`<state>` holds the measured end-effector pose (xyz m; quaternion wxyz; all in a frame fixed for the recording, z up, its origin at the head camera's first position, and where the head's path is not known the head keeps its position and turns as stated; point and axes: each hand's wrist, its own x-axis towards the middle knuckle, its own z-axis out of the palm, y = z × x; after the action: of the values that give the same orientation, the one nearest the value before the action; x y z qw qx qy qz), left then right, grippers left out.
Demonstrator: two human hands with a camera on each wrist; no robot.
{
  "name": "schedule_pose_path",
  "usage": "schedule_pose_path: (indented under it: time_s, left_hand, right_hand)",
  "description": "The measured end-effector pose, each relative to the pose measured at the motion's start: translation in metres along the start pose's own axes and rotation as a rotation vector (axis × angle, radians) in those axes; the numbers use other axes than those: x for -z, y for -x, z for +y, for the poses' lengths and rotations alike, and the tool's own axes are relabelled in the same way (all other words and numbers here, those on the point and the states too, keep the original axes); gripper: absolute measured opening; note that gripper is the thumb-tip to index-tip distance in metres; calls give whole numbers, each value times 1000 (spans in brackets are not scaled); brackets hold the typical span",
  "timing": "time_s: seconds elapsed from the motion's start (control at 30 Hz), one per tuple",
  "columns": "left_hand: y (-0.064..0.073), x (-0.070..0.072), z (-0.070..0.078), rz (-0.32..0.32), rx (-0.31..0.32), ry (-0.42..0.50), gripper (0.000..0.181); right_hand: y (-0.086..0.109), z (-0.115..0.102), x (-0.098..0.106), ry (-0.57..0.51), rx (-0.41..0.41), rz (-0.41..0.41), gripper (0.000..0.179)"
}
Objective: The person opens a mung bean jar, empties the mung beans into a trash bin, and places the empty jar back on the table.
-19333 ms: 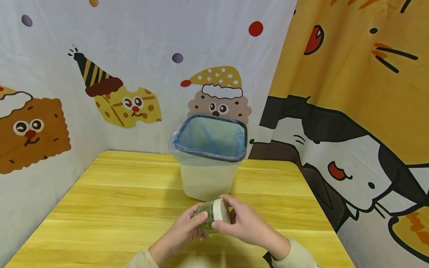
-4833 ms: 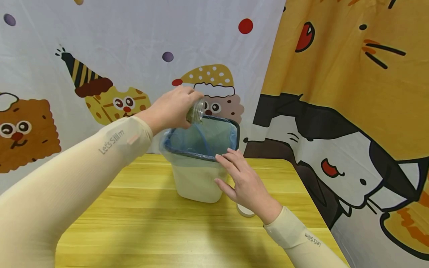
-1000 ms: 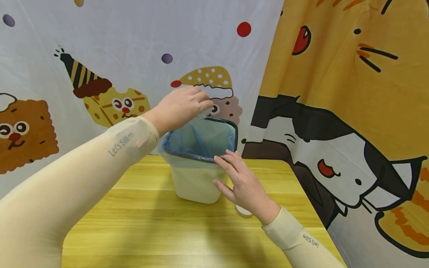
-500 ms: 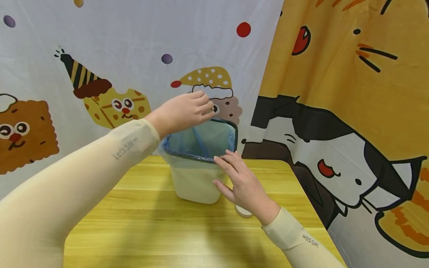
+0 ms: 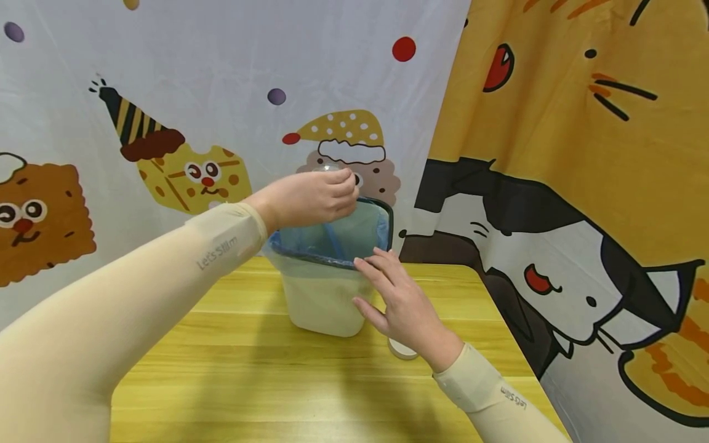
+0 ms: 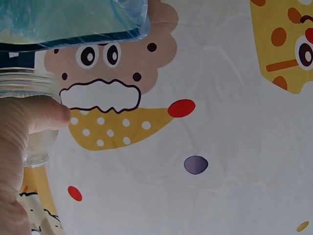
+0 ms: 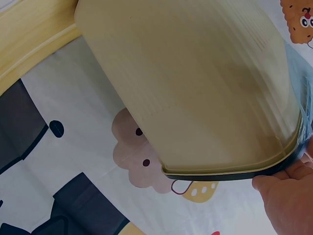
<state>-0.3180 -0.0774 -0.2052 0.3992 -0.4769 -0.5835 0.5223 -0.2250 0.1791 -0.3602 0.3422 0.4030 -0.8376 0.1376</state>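
My left hand (image 5: 312,198) grips a clear glass jar (image 6: 29,83) above the bin. The jar's threaded neck points toward the bin, and its base (image 5: 328,167) peeks above the hand in the head view. The glass looks clear in the left wrist view; most of it hides behind the hand. Below stands a whitish bin (image 5: 327,304) with a dark rim and a blue plastic liner (image 5: 354,237). At the bin's near right corner my right hand (image 5: 407,307) touches the rim with extended fingers. A white lid (image 5: 401,349) lies partly hidden beside the right wrist.
The bin stands on a yellow wood-grain table (image 5: 232,381), near its back edge. Behind it hangs a white cloth (image 5: 210,61) with cartoon prints, and an orange cartoon curtain (image 5: 532,123) is at the right.
Earlier both hands held the lidded jar of green bits; later the lid lay on the table and the left hand tilted the jar. Over the last second that hand turned, lowering slightly; the right stayed.
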Motion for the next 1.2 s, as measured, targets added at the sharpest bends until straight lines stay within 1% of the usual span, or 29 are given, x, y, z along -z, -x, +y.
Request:
schedule_pose_path:
  time_s: [0.2,0.67,0.8,0.83,0.87,0.93,1.0,1.1,1.2]
  left_hand:
    - [0,-1,2,-8,-1,-1,43]
    - [0,0,1,-16,0,5,44]
    - [1,1,-1,-9,25,41,43]
    - [1,1,-1,8,43,57,42]
    - [2,1,-2,28,65,81,42]
    - [4,1,-3,76,132,154,40]
    - [5,2,-4,125,224,266,41]
    - [6,6,-5,187,412,518,42]
    - [6,13,-5,196,628,821,54]
  right_hand:
    - [0,0,-1,-9,2,-1,70]
    - [0,0,0,3,10,4,71]
    - [-1,-1,-1,-1,13,7,71]
    - [-1,-1,0,-2,12,7,71]
    - [0,-1,0,-3,11,6,71]
    - [0,-1,0,-6,11,5,71]
    - [0,-1,0,-5,11,6,71]
    - [-1,-1,-1,-10,12,11,71]
    - [-1,-1,-2,-14,11,16,71]
